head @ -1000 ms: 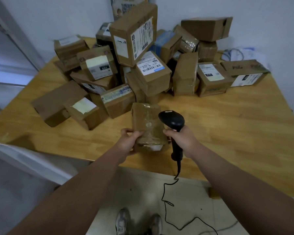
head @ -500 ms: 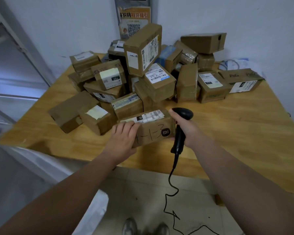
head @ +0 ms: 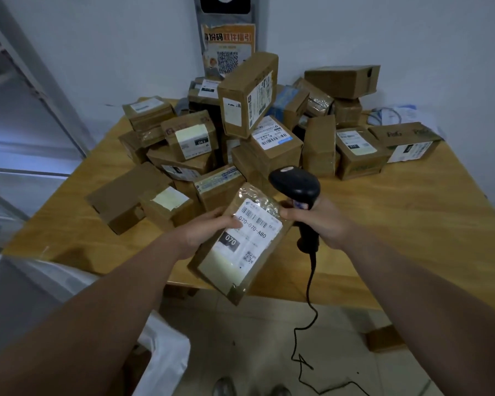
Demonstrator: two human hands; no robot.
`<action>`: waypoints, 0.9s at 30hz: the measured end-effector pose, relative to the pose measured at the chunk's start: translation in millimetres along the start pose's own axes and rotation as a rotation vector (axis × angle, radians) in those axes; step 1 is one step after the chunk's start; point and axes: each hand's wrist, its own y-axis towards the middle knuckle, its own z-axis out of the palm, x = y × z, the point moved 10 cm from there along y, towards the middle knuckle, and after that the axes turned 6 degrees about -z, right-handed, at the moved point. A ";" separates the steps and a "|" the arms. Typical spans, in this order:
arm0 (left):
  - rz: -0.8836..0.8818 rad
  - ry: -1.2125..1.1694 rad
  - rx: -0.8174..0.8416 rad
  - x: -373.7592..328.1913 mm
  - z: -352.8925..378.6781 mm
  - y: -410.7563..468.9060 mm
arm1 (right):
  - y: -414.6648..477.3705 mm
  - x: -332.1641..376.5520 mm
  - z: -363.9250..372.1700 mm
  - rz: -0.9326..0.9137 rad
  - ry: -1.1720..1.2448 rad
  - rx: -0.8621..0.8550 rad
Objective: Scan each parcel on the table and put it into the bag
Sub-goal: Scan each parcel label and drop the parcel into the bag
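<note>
Fingers (head: 222, 217) of the left hand (head: 205, 234) are clamped on the left long edge of a parcel (head: 242, 250). The thumb lies across the top of its white label and the rest curl out of sight beneath. Lower left, under that forearm and below the table's front edge, a white plastic bag (head: 169, 354) shows. The arm covers much of it, so I cannot tell what is in it.

On the table (head: 412, 230) behind the hands sits a heap of parcels (head: 249, 110). They are brown cardboard boxes stacked and leaning against each other, most with white labels.

The held parcel is a flat brown box wrapped in clear tape. It is lifted clear of the tabletop and tilted, with its labelled face up towards the camera. Its long axis runs from near left to far right. The barcode end points away towards the heap, while the plain end points back at the person and overhangs the table's edge above the tiled floor. The label reads 070-070-A80, with a black 070 block and a small QR code below.

To the right, the right hand (head: 323, 221) is wrapped tight round the handle of a black scanner (head: 296, 185), with one fingertip touching the parcel's far right corner. The scanner's head rises just above that corner, and its cable (head: 309, 292) hangs down to the floor.
</note>
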 end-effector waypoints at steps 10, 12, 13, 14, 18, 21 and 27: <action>0.169 0.035 -0.184 -5.8 2.6 -0.5 | 0.7 4.2 6.9 -0.036 0.188 -0.308; 0.159 0.032 -0.137 -3.4 7.4 2.7 | 1.0 1.9 0.5 -0.014 0.157 -0.374; 0.141 0.041 -0.106 -3.1 9.9 3.1 | 0.8 0.7 -2.9 0.001 0.154 -0.402; 0.129 0.054 -0.087 -2.9 10.4 4.7 | 1.3 -0.5 -5.8 0.017 0.158 -0.424; 0.133 0.031 -0.147 -2.5 -5.5 8.6 | -1.7 -0.2 -10.2 0.032 0.167 -0.495; 0.114 -0.066 -0.241 7.1 -23.3 9.9 | -8.8 8.5 -2.0 -0.004 0.051 -0.429; 0.120 -0.147 -0.355 18.2 -35.8 11.3 | -26.4 -2.4 43.8 0.002 -0.116 -0.196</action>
